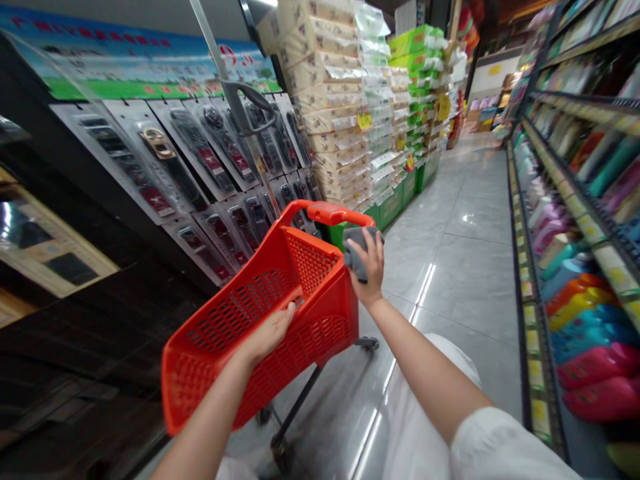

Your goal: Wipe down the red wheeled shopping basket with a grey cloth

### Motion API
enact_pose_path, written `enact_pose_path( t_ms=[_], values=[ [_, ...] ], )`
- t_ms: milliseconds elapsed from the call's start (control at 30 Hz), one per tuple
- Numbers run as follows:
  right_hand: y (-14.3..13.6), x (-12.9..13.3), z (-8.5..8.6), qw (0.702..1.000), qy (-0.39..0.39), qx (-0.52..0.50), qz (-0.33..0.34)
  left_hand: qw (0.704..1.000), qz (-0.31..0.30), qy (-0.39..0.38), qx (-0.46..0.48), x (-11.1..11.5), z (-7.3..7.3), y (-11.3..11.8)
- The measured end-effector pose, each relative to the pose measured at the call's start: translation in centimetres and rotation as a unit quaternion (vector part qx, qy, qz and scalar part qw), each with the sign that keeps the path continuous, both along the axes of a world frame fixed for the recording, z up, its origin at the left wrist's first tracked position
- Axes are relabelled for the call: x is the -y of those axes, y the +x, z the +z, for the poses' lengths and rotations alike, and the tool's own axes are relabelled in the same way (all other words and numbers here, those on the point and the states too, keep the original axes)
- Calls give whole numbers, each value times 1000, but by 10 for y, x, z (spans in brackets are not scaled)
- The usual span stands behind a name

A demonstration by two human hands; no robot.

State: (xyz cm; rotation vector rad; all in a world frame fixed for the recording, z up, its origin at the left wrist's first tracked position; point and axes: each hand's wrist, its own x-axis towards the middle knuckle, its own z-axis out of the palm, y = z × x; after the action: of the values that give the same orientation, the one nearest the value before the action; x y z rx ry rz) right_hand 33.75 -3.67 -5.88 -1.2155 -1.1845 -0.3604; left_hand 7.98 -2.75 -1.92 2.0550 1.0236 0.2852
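A red plastic shopping cart (pixel 310 333) with slotted sides stands at an angle in front of me, its basket bare inside where it shows. My left hand (pixel 273 330) lies over the cart's near side rim, and most of its fingers are hidden from me. At the handle end my right hand (pixel 369 267) holds a grey cloth (pixel 356 253), pressed against the corner where the red handle (pixel 327 213) meets the basket. The fingers of this hand are bent over the cloth.
Packaged belts (pixel 200 150) hang on a display at left, with a grey-handled pole (pixel 245 110) before it. Stacked tissue packs (pixel 330 100) stand beyond the cart. Shelves of bottles (pixel 585 300) line the right. Tiled floor (pixel 465 200) runs between. A glass-fronted case (pixel 55 247) is far left.
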Motion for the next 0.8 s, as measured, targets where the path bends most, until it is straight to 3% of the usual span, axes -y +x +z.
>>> enact_pose_path(
  t_ms=[100,200,300,433,600,700,800],
  values=[
    [-41,20,-19,988,-55,144,9,1000,21,9,1,-4,-1,0],
    [-55,22,-22,977,-69,200,24,1000,18,8,-1,-5,1,1],
    [-41,11,-13,986,-64,157,-3,1000,7,8,-22,-3,3,0],
    [-39,7,-15,994,-61,86,-29,998,49,26,-30,-3,2,-1],
    [-74,24,-36,962,-83,241,98,998,47,10,29,-4,0,-1],
    [-65,23,-33,960,-84,241,114,999,31,12,17,-3,2,-2],
    [-31,10,-23,988,-80,112,64,999,34,33,-2,-2,4,-2]
  ],
)
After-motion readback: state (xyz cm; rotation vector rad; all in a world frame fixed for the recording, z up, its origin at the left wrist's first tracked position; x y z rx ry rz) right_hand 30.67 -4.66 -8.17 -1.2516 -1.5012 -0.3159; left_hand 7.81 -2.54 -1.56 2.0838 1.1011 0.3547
